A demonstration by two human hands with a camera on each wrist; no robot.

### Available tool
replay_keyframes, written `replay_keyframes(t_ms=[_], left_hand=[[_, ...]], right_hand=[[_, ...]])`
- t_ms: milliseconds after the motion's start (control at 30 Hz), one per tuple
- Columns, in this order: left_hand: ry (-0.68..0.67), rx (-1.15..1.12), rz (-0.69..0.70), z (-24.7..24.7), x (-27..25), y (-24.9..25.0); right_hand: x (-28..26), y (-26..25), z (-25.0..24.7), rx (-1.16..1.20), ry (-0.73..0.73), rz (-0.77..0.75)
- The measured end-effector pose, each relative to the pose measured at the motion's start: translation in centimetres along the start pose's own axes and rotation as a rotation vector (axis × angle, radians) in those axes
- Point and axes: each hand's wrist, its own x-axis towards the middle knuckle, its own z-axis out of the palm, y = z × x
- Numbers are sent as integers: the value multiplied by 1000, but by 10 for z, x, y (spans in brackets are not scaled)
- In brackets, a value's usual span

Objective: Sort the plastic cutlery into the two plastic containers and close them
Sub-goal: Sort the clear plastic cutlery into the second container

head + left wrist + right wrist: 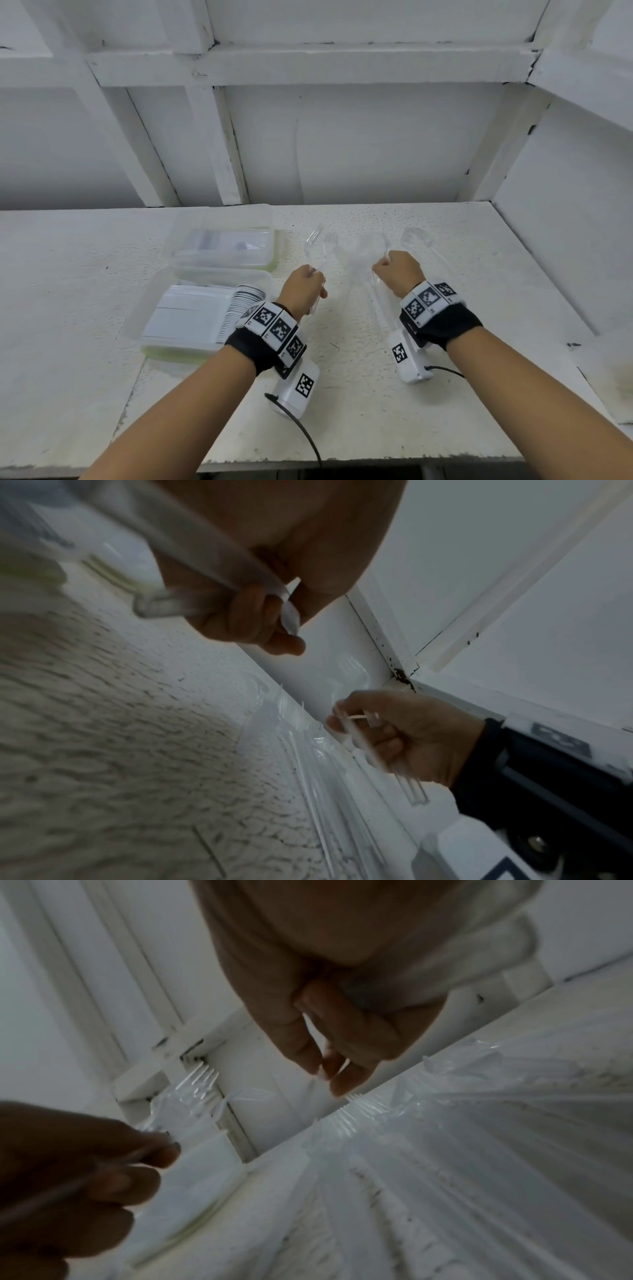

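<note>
My left hand [306, 287] was clenched round a small bunch of clear plastic forks [313, 244], tines pointing away from me toward the back wall and handles running back through my fist, so their long axis lay roughly fore-and-aft. The two open plastic containers [224, 247] sat just to the left of that hand on the worktop [445, 411], one behind the other, each with its long side running left to right; I judged the forks would have to swing leftward and turn about a quarter to lie along a container. My right hand [398, 272] was curled over the loose pile of clear cutlery [368, 274] (spoons or forks, hard to separate in the glare), its fingers [337, 1074] pinching a handle. The left hand was plainly the nearer to both containers, the right well apart from them.
</note>
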Motion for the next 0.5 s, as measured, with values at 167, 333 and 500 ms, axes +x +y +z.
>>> replay_keyframes(t_ms=[167, 333, 500], left_hand=[[-69, -60, 41, 2, -13, 5], [-103, -96, 79, 2, -27, 7], [-38, 54, 162, 0, -32, 2]], right_hand=[[-25, -19, -7, 464, -13, 30], [-42, -36, -3, 668, -103, 49], [-53, -44, 13, 448, -66, -152]])
